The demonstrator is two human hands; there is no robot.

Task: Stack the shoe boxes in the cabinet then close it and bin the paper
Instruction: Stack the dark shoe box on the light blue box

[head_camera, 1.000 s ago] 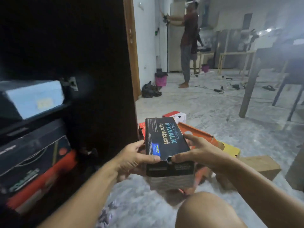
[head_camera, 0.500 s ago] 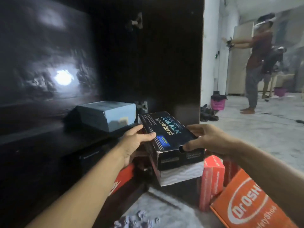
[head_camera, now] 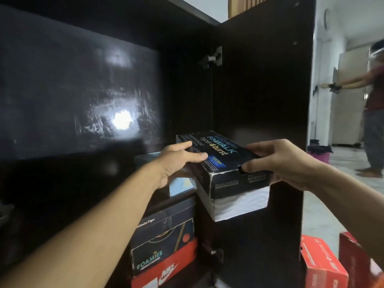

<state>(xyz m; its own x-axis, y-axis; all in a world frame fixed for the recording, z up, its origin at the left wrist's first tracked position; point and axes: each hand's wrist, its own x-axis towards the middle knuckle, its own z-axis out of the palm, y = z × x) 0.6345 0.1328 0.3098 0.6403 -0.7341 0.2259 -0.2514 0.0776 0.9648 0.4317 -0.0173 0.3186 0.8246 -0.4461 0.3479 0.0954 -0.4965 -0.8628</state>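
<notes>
I hold a black GOwalk shoe box (head_camera: 220, 161) with a white base between both hands, level with the upper shelf of the dark cabinet (head_camera: 83, 84). My left hand (head_camera: 176, 161) grips its left side and my right hand (head_camera: 278, 161) its right front corner. A light blue box (head_camera: 180, 185) sits on the shelf just behind and below it, mostly hidden. On the shelf below stand a black Foamies box (head_camera: 164, 235) on top of a red Nike box (head_camera: 166, 273). The cabinet door (head_camera: 261, 84) stands wide open to the right.
Red shoe boxes (head_camera: 322, 265) lie on the floor at the lower right, beyond the door. Another person (head_camera: 374, 113) stands at the far right by a pale door, near a pink bin (head_camera: 322, 155).
I have lifted the black box higher and pushed it further toward the upper shelf, over the light blue box. My view has moved closer to the cabinet.
</notes>
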